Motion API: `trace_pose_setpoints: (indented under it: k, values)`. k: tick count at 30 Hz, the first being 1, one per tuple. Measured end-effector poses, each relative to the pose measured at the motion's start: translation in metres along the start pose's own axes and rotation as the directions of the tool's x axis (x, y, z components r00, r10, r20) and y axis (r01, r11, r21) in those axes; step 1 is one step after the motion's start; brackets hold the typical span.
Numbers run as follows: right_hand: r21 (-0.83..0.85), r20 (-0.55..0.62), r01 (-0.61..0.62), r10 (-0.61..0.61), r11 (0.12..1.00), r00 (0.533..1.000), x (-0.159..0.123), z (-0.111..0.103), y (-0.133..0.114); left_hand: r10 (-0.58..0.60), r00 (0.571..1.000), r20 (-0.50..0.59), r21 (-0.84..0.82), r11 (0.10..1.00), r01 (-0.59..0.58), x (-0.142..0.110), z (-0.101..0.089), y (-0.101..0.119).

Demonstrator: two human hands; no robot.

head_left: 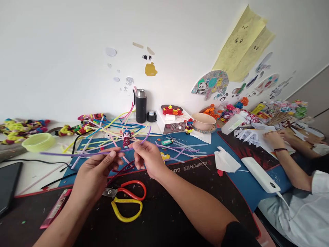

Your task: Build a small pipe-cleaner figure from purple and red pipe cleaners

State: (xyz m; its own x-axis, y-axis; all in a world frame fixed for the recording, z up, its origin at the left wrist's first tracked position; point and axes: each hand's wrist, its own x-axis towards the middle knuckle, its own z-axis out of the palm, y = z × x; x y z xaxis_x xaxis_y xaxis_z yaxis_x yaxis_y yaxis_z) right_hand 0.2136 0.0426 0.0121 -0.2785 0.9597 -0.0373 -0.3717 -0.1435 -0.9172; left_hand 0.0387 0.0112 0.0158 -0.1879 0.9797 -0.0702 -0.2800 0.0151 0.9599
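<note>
A long purple pipe cleaner (pixel 61 154) stretches between my two hands, its left end sticking out far past the fingers and its right end curving upward. My left hand (pixel 94 168) pinches it between thumb and fingertips. Close beside it, my right hand (pixel 148 157) grips the same stem near the curved end. Just beyond the hands stands a small figure (pixel 126 140) of dark red and blue pipe cleaner. Dark red stems show partly behind my fingers. Below, scissors (pixel 123 189) with one red and one yellow handle lie on the black mat, their blades partly hidden by my left hand.
Loose pipe cleaners (pixel 113 128) spread across the blue mat. A black thermos (pixel 141 108) stands by the wall, beside a white box (pixel 167 127) and a beige bowl (pixel 204 122). A phone (pixel 10 185) lies left. At right, another person's hands (pixel 275 140) work near a white power bank (pixel 259 174).
</note>
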Motion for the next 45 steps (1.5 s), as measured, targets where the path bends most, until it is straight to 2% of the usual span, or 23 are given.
trace_pose_setpoints:
  k: [5,12,16,19,21,26,31,34,37,41,45]
  values:
    - [-0.036,0.063,0.003,-0.001,0.999,0.998,-0.006,-0.010,0.008,-0.148,0.985,0.085,-0.074,0.985,0.154,0.003,-0.002,-0.012]
    - [-0.113,0.071,0.015,-0.007,0.994,0.997,-0.005,-0.020,0.008,-0.255,0.958,0.133,-0.033,0.965,0.261,0.002,-0.004,-0.017]
    - [-0.167,0.029,0.055,-0.051,0.984,0.998,-0.003,-0.023,0.003,-0.217,0.973,0.081,-0.068,0.972,0.223,0.006,-0.004,-0.009]
    - [-0.143,0.018,0.057,-0.055,0.988,0.998,-0.001,-0.026,0.003,-0.170,0.985,-0.006,-0.093,0.981,0.169,0.007,-0.001,0.000]
    - [-0.118,0.028,0.055,-0.052,0.991,0.998,-0.001,-0.026,0.005,-0.176,0.984,-0.032,-0.076,0.982,0.173,0.006,0.002,0.003]
    - [-0.125,0.028,0.018,-0.015,0.992,0.999,-0.003,-0.025,0.007,-0.201,0.979,0.035,0.082,0.977,0.198,0.003,0.002,-0.003]
    - [-0.138,0.068,-0.025,0.035,0.990,0.997,-0.006,-0.021,0.008,-0.130,0.986,0.106,0.319,0.943,0.090,0.001,-0.002,-0.007]
    - [-0.134,0.109,-0.021,0.036,0.991,0.993,-0.007,-0.018,0.009,-0.089,0.989,0.115,0.378,0.925,0.040,0.002,-0.005,-0.007]
    - [-0.131,0.139,-0.023,0.041,0.991,0.989,-0.008,-0.018,0.009,-0.111,0.989,0.102,0.304,0.950,0.075,0.006,-0.011,-0.008]
    - [-0.136,0.206,-0.033,0.061,0.990,0.977,-0.010,-0.016,0.006,-0.141,0.990,0.031,0.091,0.986,0.138,0.012,-0.017,-0.004]
    - [-0.134,0.253,-0.040,0.073,0.990,0.965,-0.013,-0.015,0.005,-0.143,0.989,-0.025,-0.036,0.989,0.142,0.010,-0.012,0.007]
